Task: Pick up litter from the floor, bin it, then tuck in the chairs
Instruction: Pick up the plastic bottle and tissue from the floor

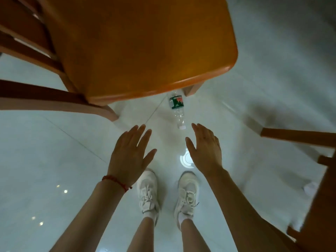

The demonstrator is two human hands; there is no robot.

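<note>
A clear plastic bottle [177, 110] with a green label and white cap lies on the white tiled floor, its far end just under the front edge of an orange wooden chair [138, 44]. My left hand [130, 153] hovers flat with straight fingers, below and left of the bottle. My right hand [206, 146] is also flat and empty, its fingertips a short way right of the bottle's cap. Neither hand touches anything.
A second wooden chair [316, 179] stands at the right edge, with a small white scrap [310, 188] on the floor beside it. More brown chair rails [54, 100] cross the left. My white shoes [148, 191] stand below the hands. A ceiling light glares off the tile [186, 159].
</note>
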